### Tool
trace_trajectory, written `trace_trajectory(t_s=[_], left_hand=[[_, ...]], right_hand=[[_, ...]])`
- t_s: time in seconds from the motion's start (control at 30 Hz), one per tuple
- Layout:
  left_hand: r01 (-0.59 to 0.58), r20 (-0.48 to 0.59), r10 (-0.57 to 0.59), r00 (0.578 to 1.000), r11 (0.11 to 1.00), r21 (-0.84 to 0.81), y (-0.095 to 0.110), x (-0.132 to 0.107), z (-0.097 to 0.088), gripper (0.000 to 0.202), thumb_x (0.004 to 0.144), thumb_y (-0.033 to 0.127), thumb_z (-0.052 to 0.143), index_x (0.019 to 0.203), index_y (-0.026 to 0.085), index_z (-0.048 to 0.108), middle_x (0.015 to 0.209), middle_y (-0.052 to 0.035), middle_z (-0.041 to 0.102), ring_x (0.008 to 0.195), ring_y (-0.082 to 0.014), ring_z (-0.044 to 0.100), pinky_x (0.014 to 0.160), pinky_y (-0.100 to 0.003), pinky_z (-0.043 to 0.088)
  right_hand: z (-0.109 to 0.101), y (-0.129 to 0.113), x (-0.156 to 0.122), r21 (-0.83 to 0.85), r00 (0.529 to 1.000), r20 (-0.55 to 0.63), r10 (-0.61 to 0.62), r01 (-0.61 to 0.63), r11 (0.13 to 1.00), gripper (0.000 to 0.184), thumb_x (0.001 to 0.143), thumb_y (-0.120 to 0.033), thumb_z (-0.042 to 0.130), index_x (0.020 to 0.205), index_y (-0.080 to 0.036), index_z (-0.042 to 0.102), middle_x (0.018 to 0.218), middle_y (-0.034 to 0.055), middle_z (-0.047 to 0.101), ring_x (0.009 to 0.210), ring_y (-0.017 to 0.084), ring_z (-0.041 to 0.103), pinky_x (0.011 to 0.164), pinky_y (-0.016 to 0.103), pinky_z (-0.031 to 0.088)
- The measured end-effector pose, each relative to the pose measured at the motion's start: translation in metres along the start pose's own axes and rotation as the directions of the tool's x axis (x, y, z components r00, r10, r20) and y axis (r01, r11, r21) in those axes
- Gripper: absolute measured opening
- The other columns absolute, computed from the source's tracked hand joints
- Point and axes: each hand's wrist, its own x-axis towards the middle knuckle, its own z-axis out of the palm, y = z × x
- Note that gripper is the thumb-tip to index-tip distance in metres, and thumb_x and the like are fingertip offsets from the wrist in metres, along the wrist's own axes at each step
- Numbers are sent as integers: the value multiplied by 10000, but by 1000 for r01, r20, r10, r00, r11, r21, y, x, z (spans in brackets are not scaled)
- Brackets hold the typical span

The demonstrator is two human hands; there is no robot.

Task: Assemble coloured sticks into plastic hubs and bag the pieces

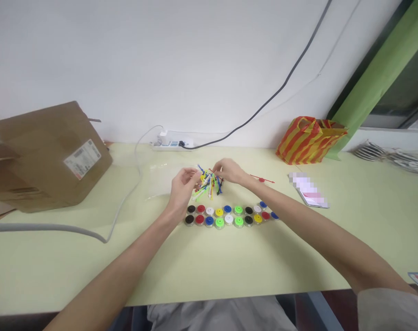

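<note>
A tangled heap of thin coloured plastic arrow-shaped sticks point(209, 186) lies between my hands. My left hand point(183, 186) is at its left side, fingers curled and thumb close to a yellow piece. My right hand point(228, 170) reaches the heap's upper right edge with its fingers pinched together. The fingertips of both hands merge with the heap, so what they grip is hard to make out. A single red stick point(261, 179) with a round middle lies apart to the right. In front of the heap stand two rows of small round pieces with coloured caps point(219, 222); my right forearm covers their right end.
A cardboard box point(53, 161) stands at the left, near a grey cable point(57, 226). A power strip point(172, 146) lies by the wall. To the right are a striped bag point(307, 142), a phone-like flat object point(308, 191) and a bundled stack point(395, 156). Clear plastic point(158, 181) lies left of the heap.
</note>
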Motion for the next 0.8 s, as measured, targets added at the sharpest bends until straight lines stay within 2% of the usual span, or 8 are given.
trace_trajectory(t_s=[0.2,0.37,0.43,0.67,0.8], left_hand=[[-37,-21,37,999,999,-1,-1,-2,0,337,720,332,797,949,187,597,965,-7,612,735,-117,628,663,-258,479],[26,-3,-27,1000,972,-235,-4,1,-3,340,642,253,841,876,175,607,905,5,597,731,-111,617,685,-266,469],[52,10,-51,999,956,-288,-5,2,-4,333,626,246,850,853,169,619,875,4,602,717,-115,624,705,-282,480],[43,38,-35,999,971,-235,-5,1,-5,333,645,290,867,896,157,693,696,11,604,647,-136,617,668,-295,469],[55,46,-46,998,972,-228,-5,0,-4,352,633,327,895,881,150,719,708,1,620,643,-118,583,679,-288,470]], right_hand=[[10,-13,13,-175,997,42,69,-61,983,154,762,-103,722,904,-113,780,1045,191,740,955,283,674,768,317,467],[10,-17,5,-129,986,166,-7,29,991,93,782,-186,751,848,-163,813,829,70,766,760,190,670,691,257,454],[9,-18,-1,-101,979,197,-49,70,992,97,788,-204,753,855,-175,817,816,40,768,745,165,664,690,235,456],[11,-19,-15,-43,973,194,-124,134,990,127,789,-165,728,888,-180,805,867,32,768,765,154,652,731,236,466],[20,-20,-17,-29,971,197,-134,143,989,138,763,-99,713,832,-183,800,811,27,753,739,158,645,710,244,461]])
